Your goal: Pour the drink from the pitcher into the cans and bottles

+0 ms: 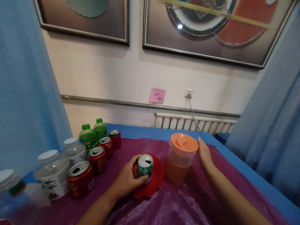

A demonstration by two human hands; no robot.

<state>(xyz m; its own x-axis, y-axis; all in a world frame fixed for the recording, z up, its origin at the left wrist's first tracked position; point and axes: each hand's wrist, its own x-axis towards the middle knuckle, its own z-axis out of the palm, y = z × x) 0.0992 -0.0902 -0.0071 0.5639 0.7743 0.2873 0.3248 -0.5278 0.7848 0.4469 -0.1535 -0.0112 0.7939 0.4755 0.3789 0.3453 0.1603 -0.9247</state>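
Observation:
My left hand [127,179] is wrapped round an opened green can [145,167] that stands on a red scalloped plate [156,184]. To its right stands a clear plastic pitcher [179,162] with an orange lid [184,142] and orange drink in its lower part. My right hand [204,154] is closed on the pitcher's right side, where its handle is hidden behind my hand.
A purple plastic sheet [178,203] covers a blue-clothed table [257,181]. At the left stand several red cans [97,159], two green bottles [88,137] and white-lidded clear bottles [52,175]. Blue curtains hang on both sides; a radiator [194,123] lines the wall behind.

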